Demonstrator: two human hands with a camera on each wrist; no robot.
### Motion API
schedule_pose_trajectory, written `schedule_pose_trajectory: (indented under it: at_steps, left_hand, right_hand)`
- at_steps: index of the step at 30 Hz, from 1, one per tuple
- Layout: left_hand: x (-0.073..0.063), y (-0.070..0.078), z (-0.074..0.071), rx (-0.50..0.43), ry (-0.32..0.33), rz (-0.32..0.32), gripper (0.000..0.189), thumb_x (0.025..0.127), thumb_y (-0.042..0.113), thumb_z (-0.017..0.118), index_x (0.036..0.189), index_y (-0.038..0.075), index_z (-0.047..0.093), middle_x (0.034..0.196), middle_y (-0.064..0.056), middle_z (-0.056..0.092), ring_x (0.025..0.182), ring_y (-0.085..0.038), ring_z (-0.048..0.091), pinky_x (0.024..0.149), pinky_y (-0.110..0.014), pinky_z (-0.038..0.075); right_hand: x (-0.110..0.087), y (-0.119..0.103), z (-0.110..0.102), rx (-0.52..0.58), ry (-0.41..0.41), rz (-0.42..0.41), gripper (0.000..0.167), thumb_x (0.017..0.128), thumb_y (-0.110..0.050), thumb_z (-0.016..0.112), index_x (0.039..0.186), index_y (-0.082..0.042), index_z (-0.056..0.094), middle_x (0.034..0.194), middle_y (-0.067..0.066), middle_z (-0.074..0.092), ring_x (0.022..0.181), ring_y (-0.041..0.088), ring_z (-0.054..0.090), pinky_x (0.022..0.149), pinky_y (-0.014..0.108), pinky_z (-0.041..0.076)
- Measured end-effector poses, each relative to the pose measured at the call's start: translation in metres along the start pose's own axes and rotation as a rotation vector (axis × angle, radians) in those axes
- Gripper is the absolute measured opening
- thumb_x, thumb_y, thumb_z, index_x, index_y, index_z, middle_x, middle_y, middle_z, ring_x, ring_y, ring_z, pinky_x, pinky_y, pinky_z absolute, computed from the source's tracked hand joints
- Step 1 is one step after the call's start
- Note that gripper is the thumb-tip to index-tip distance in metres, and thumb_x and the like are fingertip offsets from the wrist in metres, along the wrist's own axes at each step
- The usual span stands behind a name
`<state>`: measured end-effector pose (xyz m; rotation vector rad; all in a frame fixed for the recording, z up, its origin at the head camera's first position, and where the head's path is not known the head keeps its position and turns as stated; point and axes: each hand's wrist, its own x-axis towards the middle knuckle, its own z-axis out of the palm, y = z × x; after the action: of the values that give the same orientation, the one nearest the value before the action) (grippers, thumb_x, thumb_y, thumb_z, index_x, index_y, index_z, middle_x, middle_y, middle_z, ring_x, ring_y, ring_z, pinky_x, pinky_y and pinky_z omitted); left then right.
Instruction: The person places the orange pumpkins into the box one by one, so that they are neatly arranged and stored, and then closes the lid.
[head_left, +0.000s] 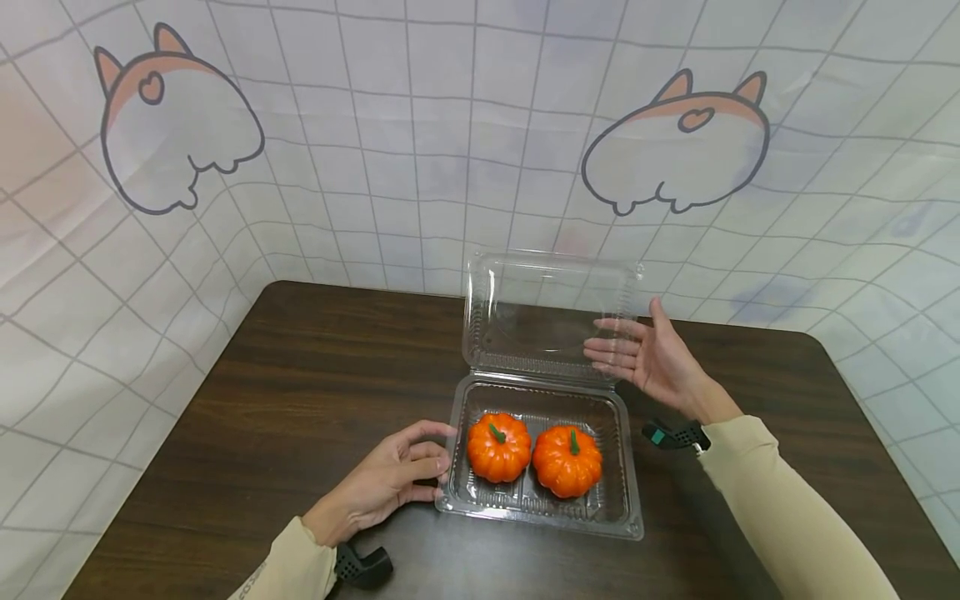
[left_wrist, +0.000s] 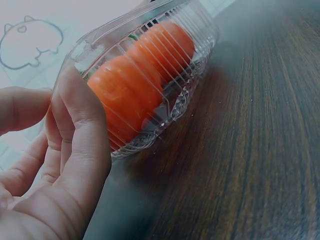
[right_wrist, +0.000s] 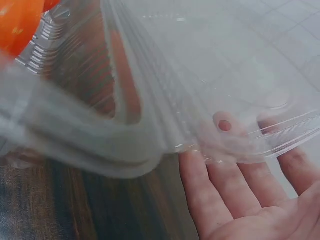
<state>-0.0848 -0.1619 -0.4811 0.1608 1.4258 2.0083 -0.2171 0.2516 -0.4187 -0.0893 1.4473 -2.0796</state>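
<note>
A: Your left hand (head_left: 393,477) pinches the clear clamshell container (head_left: 540,522) by its left side on the tabletop (head_left: 337,375), two orange pumpkins (head_left: 498,450) inside!
B: And there's your right hand (head_left: 666,367), fingers spread behind the raised lid (head_left: 543,310) at its right side!

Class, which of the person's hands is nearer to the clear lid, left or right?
Right. The right hand is at the lid's right edge, its fingers showing through it. The left hand grips the box at its left side, farther from the lid.
</note>
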Motion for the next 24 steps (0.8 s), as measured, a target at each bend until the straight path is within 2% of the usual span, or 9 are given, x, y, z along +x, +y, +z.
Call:
schedule_pose_trajectory:
  at_steps: [4,11,18,24]
  left_hand:
    - [-0.002,-0.002,0.004,0.000,0.002,0.005,0.049,0.100,0.012,0.068,0.143,0.009,0.045,0.097,0.004,0.065,0.088,-0.011,0.064,0.077,-0.025,0.063]
    - [-0.007,-0.007,0.011,-0.005,0.005,0.009,0.049,0.100,0.012,0.068,0.143,0.008,0.045,0.096,0.004,0.065,0.087,-0.011,0.064,0.077,-0.026,0.063]
    - [-0.011,-0.011,0.017,-0.013,0.010,0.017,0.049,0.100,0.011,0.068,0.143,0.009,0.045,0.097,0.004,0.066,0.087,-0.011,0.064,0.078,-0.026,0.063]
    - [-0.015,-0.015,0.023,-0.014,0.012,0.027,0.049,0.100,0.011,0.067,0.143,0.009,0.045,0.097,0.005,0.066,0.087,-0.010,0.064,0.077,-0.026,0.063]
  right_hand:
    - [-0.004,-0.005,0.002,-0.012,-0.007,-0.005,0.097,0.096,-0.079,0.025,0.157,-0.004,0.029,0.131,0.009,0.073,0.126,0.022,0.069,0.107,0.033,0.056]
    - [-0.010,-0.012,0.005,-0.040,-0.025,-0.015,0.090,0.097,-0.078,0.023,0.144,-0.007,0.049,0.133,0.008,0.072,0.127,0.022,0.068,0.108,0.032,0.055]
    - [-0.017,-0.020,0.011,-0.098,-0.036,-0.027,0.088,0.097,-0.079,0.020,0.141,-0.008,0.049,0.133,0.004,0.071,0.127,0.020,0.068,0.108,0.028,0.054]
    - [-0.024,-0.028,0.015,-0.166,-0.092,-0.025,0.095,0.097,-0.080,0.015,0.149,-0.005,0.041,0.136,0.004,0.069,0.130,0.018,0.065,0.110,0.026,0.051]
